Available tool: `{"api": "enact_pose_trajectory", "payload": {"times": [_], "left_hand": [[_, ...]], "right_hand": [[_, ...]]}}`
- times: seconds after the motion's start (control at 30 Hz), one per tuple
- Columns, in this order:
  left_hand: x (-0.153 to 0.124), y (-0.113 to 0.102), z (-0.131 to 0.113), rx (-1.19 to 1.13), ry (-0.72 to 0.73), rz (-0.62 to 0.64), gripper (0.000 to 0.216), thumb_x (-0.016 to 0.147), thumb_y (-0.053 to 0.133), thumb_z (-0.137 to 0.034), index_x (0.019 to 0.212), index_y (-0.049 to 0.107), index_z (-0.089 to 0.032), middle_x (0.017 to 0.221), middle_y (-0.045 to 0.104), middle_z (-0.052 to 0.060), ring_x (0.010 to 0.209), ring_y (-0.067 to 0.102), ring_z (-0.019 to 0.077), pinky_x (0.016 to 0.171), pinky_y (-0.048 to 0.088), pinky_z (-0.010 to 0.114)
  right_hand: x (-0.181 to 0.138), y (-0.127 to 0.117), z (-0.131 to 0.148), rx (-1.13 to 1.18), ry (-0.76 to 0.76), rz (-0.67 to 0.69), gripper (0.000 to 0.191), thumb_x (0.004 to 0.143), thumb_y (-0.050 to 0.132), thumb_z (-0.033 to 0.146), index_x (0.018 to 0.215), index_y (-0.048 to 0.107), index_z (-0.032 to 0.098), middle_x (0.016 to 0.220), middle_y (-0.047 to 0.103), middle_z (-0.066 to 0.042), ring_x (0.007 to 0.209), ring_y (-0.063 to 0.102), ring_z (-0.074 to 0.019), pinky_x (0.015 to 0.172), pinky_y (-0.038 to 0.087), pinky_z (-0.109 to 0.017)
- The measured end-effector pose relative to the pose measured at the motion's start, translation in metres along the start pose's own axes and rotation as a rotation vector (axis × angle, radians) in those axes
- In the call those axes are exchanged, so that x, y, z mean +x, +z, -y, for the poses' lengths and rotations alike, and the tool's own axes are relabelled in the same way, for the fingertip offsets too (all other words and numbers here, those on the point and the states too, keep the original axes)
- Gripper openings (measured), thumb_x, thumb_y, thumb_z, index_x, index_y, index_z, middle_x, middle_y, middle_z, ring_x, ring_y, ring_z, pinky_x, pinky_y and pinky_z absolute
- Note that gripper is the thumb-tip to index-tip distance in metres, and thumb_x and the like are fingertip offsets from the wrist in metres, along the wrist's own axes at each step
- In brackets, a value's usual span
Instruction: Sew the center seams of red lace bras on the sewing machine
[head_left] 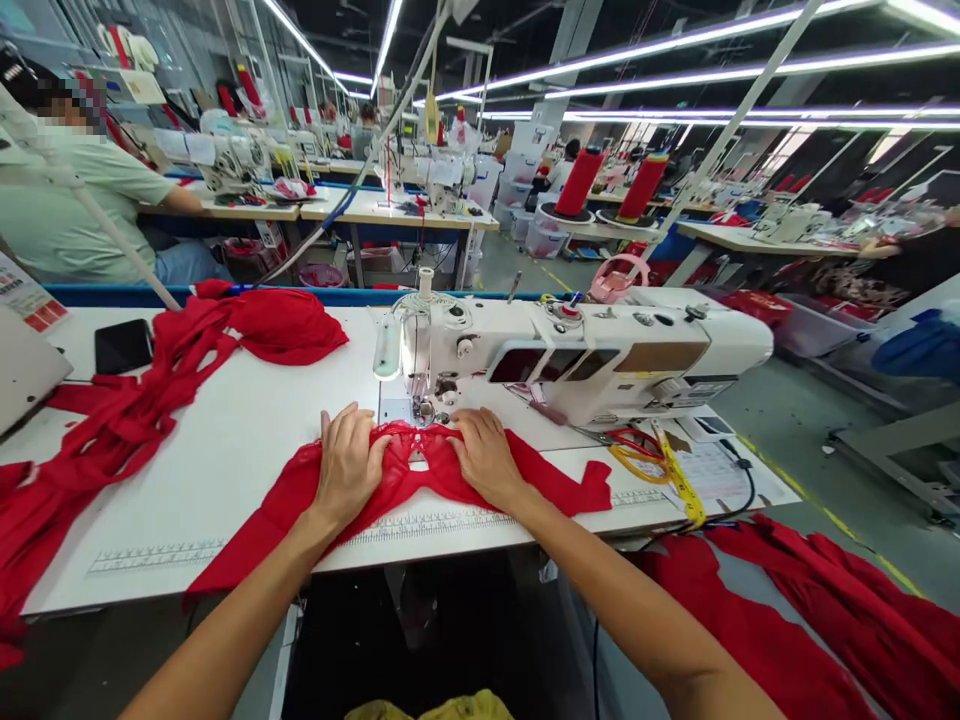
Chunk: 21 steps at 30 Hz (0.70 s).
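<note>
A red bra (439,482) with a lacy upper edge lies across the white sewing table, a small gap at its middle. My left hand (349,462) holds its left part, thumb toward the centre and fingers curved over the fabric. On the other side, my right hand (484,455) grips the right part, fingertips near the lace edge. Between the hands, that edge sits at the presser foot (424,408) of the white sewing machine (585,350). The fingertips' undersides are hidden, and whether the needle is in the fabric I cannot tell.
A chain of red pieces (161,400) runs along the table's left side, near a black phone (124,347). Red-handled scissors (634,440) and a yellow tape measure (681,485) lie right. More red fabric (757,610) hangs lower right. A co-worker (90,200) sits at the left.
</note>
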<state>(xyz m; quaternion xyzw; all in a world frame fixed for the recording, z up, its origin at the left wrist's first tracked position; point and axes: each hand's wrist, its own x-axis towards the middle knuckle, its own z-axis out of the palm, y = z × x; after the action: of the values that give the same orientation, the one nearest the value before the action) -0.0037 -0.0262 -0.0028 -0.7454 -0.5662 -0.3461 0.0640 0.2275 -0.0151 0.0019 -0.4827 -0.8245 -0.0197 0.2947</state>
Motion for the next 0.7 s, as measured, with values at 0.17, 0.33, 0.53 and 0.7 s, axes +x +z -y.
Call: {"api": "enact_pose_trajectory", "payload": {"times": [0.17,0.33,0.53,0.7], "left_hand": [[-0.0068,0.0,-0.0023,0.02,-0.006,-0.126,0.021,0.101,0.04,-0.035,0.094,0.051,-0.019,0.069,0.064,0.002,0.053,0.062,0.0186,0.054,0.047,0.029],[-0.0074,0.002,-0.0019,0.033,0.007,-0.196,0.026,0.102,0.039,-0.041,0.091,0.05,-0.02,0.061,0.061,-0.002,0.043,0.056,0.0152,0.044,0.033,0.023],[-0.0069,0.0008,-0.0013,0.029,0.013,-0.188,0.034,0.102,0.036,-0.049,0.09,0.052,-0.021,0.058,0.06,-0.002,0.044,0.055,0.0142,0.045,0.032,0.023],[-0.0076,0.0008,-0.0027,0.042,-0.011,-0.114,0.032,0.102,0.038,-0.047,0.091,0.052,-0.021,0.063,0.062,-0.001,0.049,0.058,0.0152,0.047,0.033,0.023]], "right_hand": [[-0.0077,0.003,-0.0019,-0.017,-0.016,-0.185,0.018,0.095,0.042,0.009,0.103,0.055,0.019,0.083,0.07,-0.006,0.072,0.062,-0.0213,0.098,0.041,-0.045],[-0.0089,0.0014,-0.0019,-0.045,-0.031,-0.304,0.012,0.098,0.045,0.013,0.099,0.055,0.02,0.08,0.07,-0.003,0.069,0.061,-0.0189,0.092,0.039,-0.041],[-0.0097,0.001,-0.0008,-0.082,-0.046,-0.361,0.013,0.099,0.043,0.014,0.097,0.055,0.019,0.078,0.069,-0.002,0.068,0.06,-0.0178,0.091,0.037,-0.039],[-0.0094,0.0058,-0.0021,-0.108,-0.049,-0.326,0.013,0.099,0.045,0.013,0.098,0.057,0.017,0.079,0.07,-0.003,0.069,0.06,-0.0189,0.09,0.036,-0.04]]}}
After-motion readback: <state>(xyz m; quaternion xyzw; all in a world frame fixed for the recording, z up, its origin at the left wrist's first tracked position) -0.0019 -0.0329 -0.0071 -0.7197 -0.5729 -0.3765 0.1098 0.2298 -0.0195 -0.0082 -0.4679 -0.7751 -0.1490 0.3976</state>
